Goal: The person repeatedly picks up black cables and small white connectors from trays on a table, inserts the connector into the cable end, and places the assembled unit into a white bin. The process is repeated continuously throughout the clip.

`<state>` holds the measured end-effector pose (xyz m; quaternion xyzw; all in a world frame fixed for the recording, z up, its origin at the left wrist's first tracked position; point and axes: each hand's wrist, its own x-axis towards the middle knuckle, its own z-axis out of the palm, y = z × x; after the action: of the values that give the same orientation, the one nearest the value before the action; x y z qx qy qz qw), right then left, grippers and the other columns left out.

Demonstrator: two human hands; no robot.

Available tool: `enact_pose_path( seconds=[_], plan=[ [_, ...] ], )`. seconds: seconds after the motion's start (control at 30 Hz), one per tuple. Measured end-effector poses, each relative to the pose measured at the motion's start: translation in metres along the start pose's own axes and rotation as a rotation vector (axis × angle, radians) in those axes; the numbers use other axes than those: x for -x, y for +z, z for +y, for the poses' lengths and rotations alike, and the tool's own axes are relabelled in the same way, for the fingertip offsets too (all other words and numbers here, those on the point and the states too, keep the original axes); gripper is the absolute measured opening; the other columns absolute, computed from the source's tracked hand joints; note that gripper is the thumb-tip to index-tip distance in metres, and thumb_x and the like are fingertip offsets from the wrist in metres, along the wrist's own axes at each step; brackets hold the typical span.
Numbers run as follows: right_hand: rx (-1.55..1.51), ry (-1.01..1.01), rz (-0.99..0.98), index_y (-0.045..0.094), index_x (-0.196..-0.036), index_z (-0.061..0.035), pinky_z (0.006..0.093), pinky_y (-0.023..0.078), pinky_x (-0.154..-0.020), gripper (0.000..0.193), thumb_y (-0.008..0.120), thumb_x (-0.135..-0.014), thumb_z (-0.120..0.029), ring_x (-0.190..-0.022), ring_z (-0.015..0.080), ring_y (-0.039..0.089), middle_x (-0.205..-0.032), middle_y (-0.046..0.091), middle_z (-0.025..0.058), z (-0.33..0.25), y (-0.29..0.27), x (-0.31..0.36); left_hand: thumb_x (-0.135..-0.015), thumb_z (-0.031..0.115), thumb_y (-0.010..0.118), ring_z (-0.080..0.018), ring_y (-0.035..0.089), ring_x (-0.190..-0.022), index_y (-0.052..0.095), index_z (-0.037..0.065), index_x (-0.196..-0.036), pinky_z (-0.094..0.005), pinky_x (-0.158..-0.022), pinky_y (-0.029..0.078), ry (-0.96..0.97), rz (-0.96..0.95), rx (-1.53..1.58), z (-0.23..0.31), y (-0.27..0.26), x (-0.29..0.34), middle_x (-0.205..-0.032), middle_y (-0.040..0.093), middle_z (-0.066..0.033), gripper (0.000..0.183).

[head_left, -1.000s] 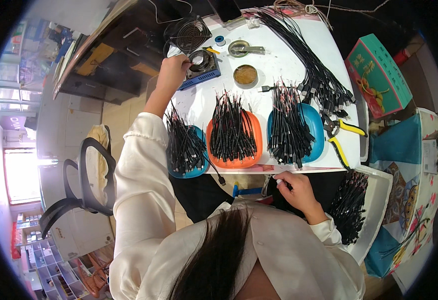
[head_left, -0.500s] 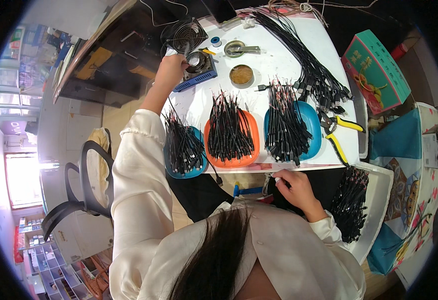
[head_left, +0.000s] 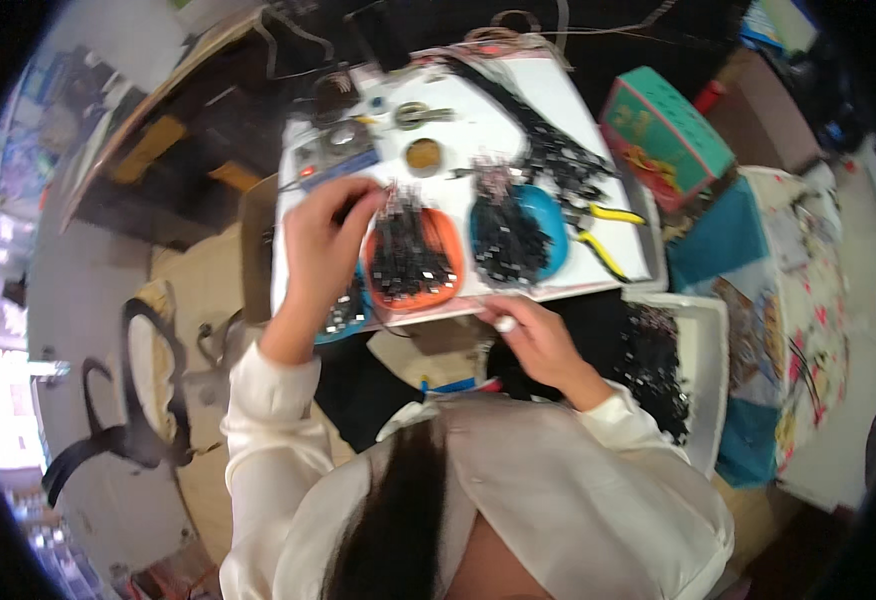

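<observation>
My left hand is raised over the left side of the table, thumb and finger curled toward each other in a pinch. Its fingertips are at the stripped wire ends of a bundle of black cables. Blur hides whatever is between them. That bundle rests in an orange tray. Beneath my left wrist, a blue tray with more black cables is partly hidden. At the table's front edge is my right hand, fingers stretched out, with a white cover on one digit. No object shows in it.
Another blue tray holds black cables, with yellow-handled pliers to its right. Behind stand a blue heating device, a round tin and a small fan. A white bin of cables is at right, below a green box.
My left hand has come back from the heating device to the wire ends by the orange tray. My right hand's fingers have straightened toward the table edge. The whole view has shifted.
</observation>
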<state>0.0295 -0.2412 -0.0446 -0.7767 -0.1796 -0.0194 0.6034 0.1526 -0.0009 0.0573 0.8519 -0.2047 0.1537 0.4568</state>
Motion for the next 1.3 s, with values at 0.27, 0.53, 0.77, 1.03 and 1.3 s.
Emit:
enact_pose_path(
  seconds=[0.27,0.53,0.77,1.03,1.3],
  plan=[
    [-0.108,0.138,-0.066,0.046,-0.125,-0.0023,0.0359,0.046,-0.085,0.032,0.049,-0.094,-0.012,-0.1,0.0295,0.06,-0.109,0.06,0.0165,-0.06,0.002,0.059,-0.089,0.001,0.06,-0.0095,0.058,-0.067,0.058,-0.005,-0.102,-0.0227,-0.068,0.051,-0.224,-0.283,1.203,0.122,0.076,0.096,-0.088,0.067,-0.0117,0.014],
    [-0.332,0.06,0.527,0.033,-0.137,-0.0026,0.0253,0.045,-0.065,0.045,0.044,-0.099,-0.025,-0.073,0.0112,0.054,-0.095,0.055,0.0056,-0.101,-0.047,0.187,-0.091,0.005,0.059,-0.0112,0.057,-0.078,0.059,-0.003,-0.098,-0.024,-0.071,0.047,-0.28,-0.815,1.378,0.214,0.168,0.122,-0.093,0.062,-0.0098,0.01],
    [0.082,0.47,1.046,0.052,-0.104,-0.0028,0.0175,0.03,-0.051,0.024,0.046,-0.099,-0.025,-0.059,0.003,0.041,-0.07,0.048,-0.0049,-0.139,-0.104,0.291,-0.086,0.01,0.068,-0.0235,0.041,-0.13,0.032,-0.006,-0.14,-0.0343,-0.107,0.036,-0.451,-1.186,1.422,0.221,0.241,0.156,-0.137,0.043,-0.0199,0.067],
    [0.749,0.84,0.728,0.049,-0.084,0.001,0.0425,0.045,-0.06,0.024,0.049,-0.095,-0.02,-0.063,0.0335,0.059,-0.068,0.06,0.0166,0.108,-0.159,0.31,-0.092,0.007,0.056,-0.0114,0.06,-0.091,0.056,-0.001,-0.12,-0.0242,-0.082,0.048,-0.85,-1.08,0.746,0.023,0.176,0.174,-0.104,0.065,-0.0069,0.029],
    [1.011,1.132,0.369,0.062,-0.095,0.0012,0.0503,0.048,-0.078,0.032,0.06,-0.087,-0.029,-0.091,0.0431,0.061,-0.095,0.064,0.0264,0.121,-0.153,0.216,-0.092,0.01,0.058,-0.0088,0.058,-0.074,0.064,0.001,-0.105,-0.0211,-0.065,0.044,-0.819,-0.4,0.58,-0.03,0.032,0.193,-0.091,0.066,-0.0014,0.018]
  ],
)
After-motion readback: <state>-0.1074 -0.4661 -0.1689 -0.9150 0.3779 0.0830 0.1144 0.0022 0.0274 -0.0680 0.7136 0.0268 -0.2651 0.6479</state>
